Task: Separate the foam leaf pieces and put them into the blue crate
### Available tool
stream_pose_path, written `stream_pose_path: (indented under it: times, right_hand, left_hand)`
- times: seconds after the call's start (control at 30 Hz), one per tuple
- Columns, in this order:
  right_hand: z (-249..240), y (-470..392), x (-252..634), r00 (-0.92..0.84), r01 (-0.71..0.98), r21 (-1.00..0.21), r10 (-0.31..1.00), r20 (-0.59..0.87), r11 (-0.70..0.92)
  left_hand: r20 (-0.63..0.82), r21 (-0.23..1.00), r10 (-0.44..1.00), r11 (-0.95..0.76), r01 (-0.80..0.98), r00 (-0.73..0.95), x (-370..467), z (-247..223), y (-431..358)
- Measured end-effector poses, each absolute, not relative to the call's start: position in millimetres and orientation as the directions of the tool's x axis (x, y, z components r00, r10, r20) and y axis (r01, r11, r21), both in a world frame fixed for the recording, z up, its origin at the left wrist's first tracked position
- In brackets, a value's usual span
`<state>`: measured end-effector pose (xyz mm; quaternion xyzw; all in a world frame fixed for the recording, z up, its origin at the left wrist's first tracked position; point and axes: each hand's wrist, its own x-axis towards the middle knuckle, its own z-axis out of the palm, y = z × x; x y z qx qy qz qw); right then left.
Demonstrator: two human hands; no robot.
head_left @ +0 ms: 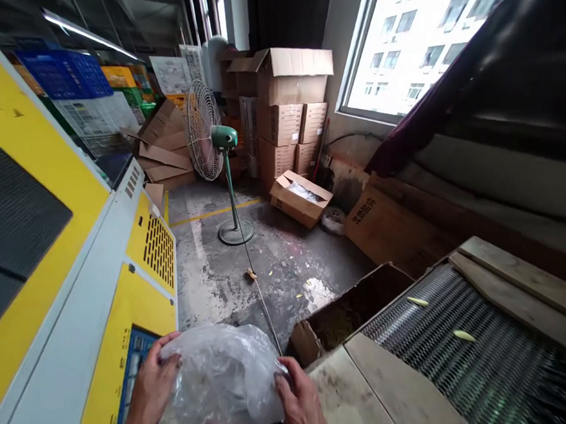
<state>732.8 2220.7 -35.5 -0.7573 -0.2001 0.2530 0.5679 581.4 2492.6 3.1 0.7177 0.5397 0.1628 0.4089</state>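
A clear plastic bag (pixel 221 378), crumpled and puffed out, spans the space between my two hands low in the view. My left hand (pixel 154 379) pinches its left edge, thumb against fingers. At the opposite edge, my right hand (pixel 299 392) grips the film with the thumb pressed to the curled fingers. What the bag contains, if anything, I cannot make out. Close by on the left is a yellow and grey machine (pixel 146 299) with a blue control panel (pixel 136 354). To the right lies a metal mesh conveyor (pixel 417 325) carrying two small pale yellow pieces (pixel 464 335).
A green standing fan (pixel 224 136) stands ahead, its cord (pixel 265 304) trailing across the floor. Beyond it are stacked cartons (pixel 284 125) and an open carton (pixel 301 198) holding plastic. Another open carton (pixel 355 310) sits beside the conveyor. Crates (pixel 67 72) are piled back left.
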Motion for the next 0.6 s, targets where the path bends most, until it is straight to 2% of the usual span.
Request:
stream_pose_path:
  times: [0.13,0.4,0.6]
  right_hand:
    - [-39,2250,778,0.806,-0.056,-0.949,0.547,-0.225,-0.309]
    - [-75,2339,820,0.922,-0.123,-0.870,0.269,-0.278,-0.478]
    - [-71,2438,862,0.956,-0.204,-0.833,0.079,-0.282,-0.514]
  left_hand:
    - [-0.254,0.769,0.872,-0.080,0.634,0.418,639,2,2538]
    - [-0.405,0.778,0.642,-0.132,0.614,0.651,791,-50,2629]
    - [-0.406,0.804,0.453,-0.236,0.546,0.794,905,-51,2729]
